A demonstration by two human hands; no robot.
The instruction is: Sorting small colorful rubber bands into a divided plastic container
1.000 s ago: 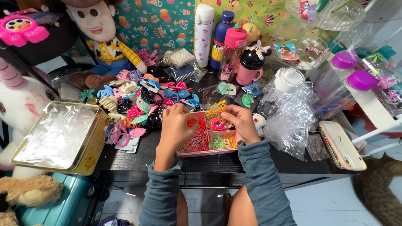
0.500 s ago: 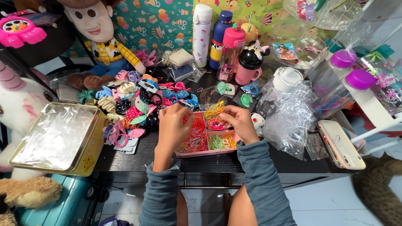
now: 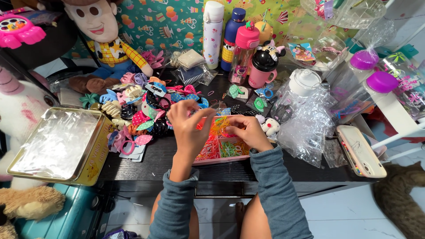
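We see a pink compartment tray [image 3: 221, 158] lying on the dark bench [image 3: 150, 157], its sections packed with orange, pink and green elastic bands [image 3: 219, 148]. Over it, our left hand [image 3: 188, 128] and right hand [image 3: 248, 130] both have fingers pinched narrowly on thin orange bands.

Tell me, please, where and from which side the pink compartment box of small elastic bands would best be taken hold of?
Probably by the near long edge of the pink compartment box, coming from the person's side. It lies flat and open, so a level grip keeps the bands in. The left hand and right hand cover its far part, and hair clips crowd its left.
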